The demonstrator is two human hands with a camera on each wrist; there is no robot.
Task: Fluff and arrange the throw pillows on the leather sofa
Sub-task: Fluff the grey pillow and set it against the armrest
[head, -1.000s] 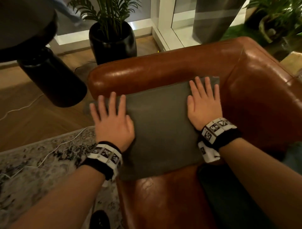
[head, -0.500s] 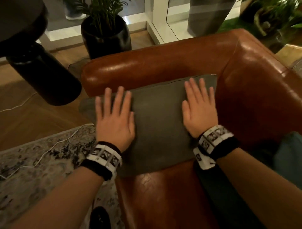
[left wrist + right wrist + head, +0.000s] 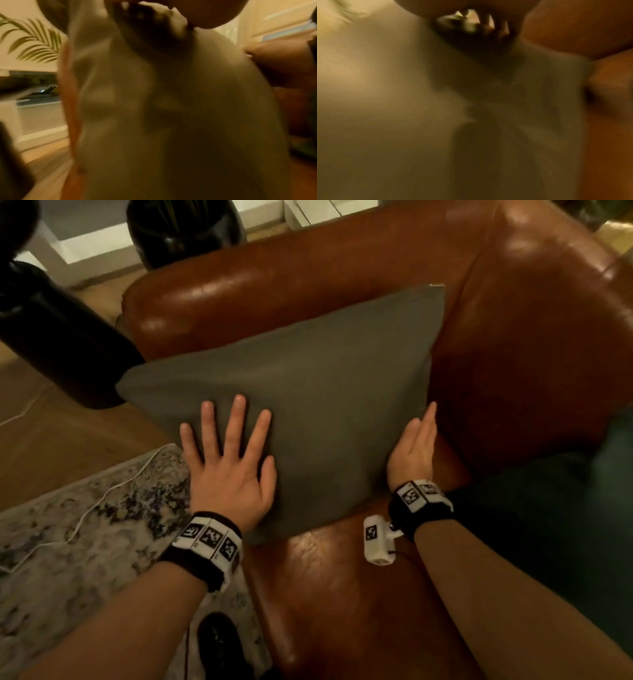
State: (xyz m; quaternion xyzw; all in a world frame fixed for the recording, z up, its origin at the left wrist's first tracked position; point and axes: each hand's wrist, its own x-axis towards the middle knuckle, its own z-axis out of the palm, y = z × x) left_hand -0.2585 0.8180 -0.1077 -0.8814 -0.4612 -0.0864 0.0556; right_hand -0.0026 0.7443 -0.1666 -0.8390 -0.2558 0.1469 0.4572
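Two hands work one grey pillow [image 3: 301,405]. Nearest, left hand [image 3: 229,470] lies flat on the pillow's front face, fingers straight and spread. Right hand [image 3: 412,450] now stands edge-on against the pillow's right side, fingers straight; a second ago its palm lay on the face. Both have slid toward the near edge. Pillow itself is more upright than half a second ago, leaning into the corner where the leather sofa [image 3: 531,354] arm meets its back, its near left corner overhanging the seat edge. Judgement: patting over, placing begun. Far: black planter [image 3: 185,231], wood floor. Wrist views blurred.
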